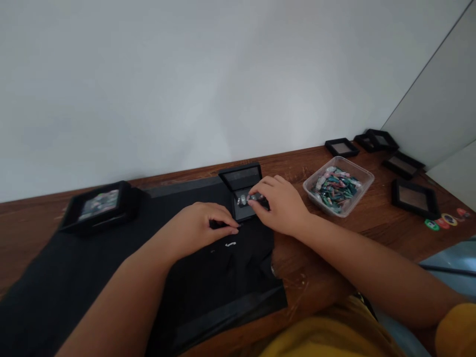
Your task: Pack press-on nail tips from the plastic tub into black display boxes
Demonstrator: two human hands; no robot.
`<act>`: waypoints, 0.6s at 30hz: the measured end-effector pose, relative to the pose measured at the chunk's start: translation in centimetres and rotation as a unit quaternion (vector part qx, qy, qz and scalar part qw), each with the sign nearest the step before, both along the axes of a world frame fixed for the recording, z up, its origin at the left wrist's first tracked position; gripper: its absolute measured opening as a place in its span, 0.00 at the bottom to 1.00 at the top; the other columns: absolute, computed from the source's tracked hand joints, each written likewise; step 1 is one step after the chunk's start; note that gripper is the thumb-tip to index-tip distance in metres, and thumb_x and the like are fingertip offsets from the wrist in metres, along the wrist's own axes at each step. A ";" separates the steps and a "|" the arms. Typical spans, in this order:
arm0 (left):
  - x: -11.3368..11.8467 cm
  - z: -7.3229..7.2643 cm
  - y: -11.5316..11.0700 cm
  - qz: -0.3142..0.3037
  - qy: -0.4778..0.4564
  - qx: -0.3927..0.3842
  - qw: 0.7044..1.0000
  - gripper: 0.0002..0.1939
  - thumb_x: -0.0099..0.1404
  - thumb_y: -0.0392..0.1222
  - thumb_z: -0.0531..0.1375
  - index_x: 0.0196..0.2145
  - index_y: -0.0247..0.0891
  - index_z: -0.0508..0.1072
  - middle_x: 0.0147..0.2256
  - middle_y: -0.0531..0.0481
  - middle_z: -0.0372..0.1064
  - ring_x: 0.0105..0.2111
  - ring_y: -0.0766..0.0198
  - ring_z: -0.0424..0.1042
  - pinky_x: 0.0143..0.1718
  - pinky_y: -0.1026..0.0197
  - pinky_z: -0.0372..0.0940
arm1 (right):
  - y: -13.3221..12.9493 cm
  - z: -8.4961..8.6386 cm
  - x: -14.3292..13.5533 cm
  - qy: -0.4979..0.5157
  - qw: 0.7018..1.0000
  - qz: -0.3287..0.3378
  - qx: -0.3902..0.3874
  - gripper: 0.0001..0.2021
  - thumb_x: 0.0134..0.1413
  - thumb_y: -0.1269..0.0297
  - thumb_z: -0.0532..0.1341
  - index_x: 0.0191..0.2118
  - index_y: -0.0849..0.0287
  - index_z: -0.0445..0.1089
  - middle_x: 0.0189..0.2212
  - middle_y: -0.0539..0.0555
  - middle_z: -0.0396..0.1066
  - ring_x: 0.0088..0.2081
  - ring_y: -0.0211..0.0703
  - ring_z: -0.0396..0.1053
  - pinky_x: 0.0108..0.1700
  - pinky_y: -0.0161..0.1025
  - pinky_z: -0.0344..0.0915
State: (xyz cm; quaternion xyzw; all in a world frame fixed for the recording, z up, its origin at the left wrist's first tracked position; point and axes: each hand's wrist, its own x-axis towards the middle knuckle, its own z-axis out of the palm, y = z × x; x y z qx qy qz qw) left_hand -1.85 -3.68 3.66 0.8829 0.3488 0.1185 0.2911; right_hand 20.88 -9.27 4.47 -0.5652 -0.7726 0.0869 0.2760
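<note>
An open black box (245,213) with a raised, windowed lid (243,177) stands on a black cloth (219,277). Small pale, shiny pieces (242,200) lie inside it. Over the box's right side is my right hand (280,204), thumb and fingertips brought together at the pieces; whether one is pinched is too small to tell. My left hand (203,225) rests by the box's front left corner, thumb and forefinger nearly meeting, and what is between them cannot be made out. A small white scrap (230,244) lies on the cloth just below.
A clear plastic tub (360,198) of green, pink and white pieces (338,188) stands right of my right hand. Several black boxes (414,198) sit at the far right, near round stickers (449,219). Stacked black boxes (98,206) are at the left. A wall rises behind the wooden table (320,267).
</note>
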 end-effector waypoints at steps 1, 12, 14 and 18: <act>0.1 0.0 0.0 0.006 0.007 -0.002 1.000 0.09 0.61 0.54 0.65 0.30 0.53 0.84 0.31 0.53 0.80 0.31 0.59 0.78 0.33 0.60 0.70 | 0.0 0.0 0.0 -0.007 1.000 0.001 -0.001 0.06 0.64 0.65 0.63 0.44 0.58 0.75 0.45 0.56 0.76 0.47 0.51 0.67 0.51 0.45 0.62; 0.7 0.6 -0.8 0.005 0.107 0.067 0.992 0.11 0.61 0.51 0.59 0.29 0.49 0.82 0.29 0.52 0.77 0.29 0.58 0.74 0.32 0.58 0.64 | -0.1 -0.1 -0.2 -0.047 0.999 0.007 -0.026 0.08 0.65 0.63 0.63 0.46 0.59 0.75 0.46 0.58 0.75 0.48 0.53 0.66 0.51 0.46 0.61; 0.7 1.1 -1.2 -0.002 0.130 0.058 0.990 0.13 0.62 0.51 0.58 0.29 0.48 0.81 0.29 0.51 0.76 0.29 0.58 0.73 0.32 0.58 0.63 | -0.1 -0.1 -0.2 -0.050 0.999 0.006 -0.020 0.08 0.65 0.63 0.63 0.46 0.59 0.75 0.46 0.58 0.75 0.48 0.53 0.66 0.51 0.46 0.61; 0.6 1.5 -1.6 0.002 0.131 0.021 0.991 0.17 0.65 0.57 0.57 0.31 0.46 0.80 0.29 0.50 0.75 0.28 0.58 0.72 0.30 0.58 0.62 | -0.1 -0.2 -0.2 -0.056 0.998 0.011 -0.016 0.09 0.65 0.63 0.63 0.47 0.60 0.76 0.46 0.58 0.75 0.48 0.53 0.67 0.52 0.46 0.61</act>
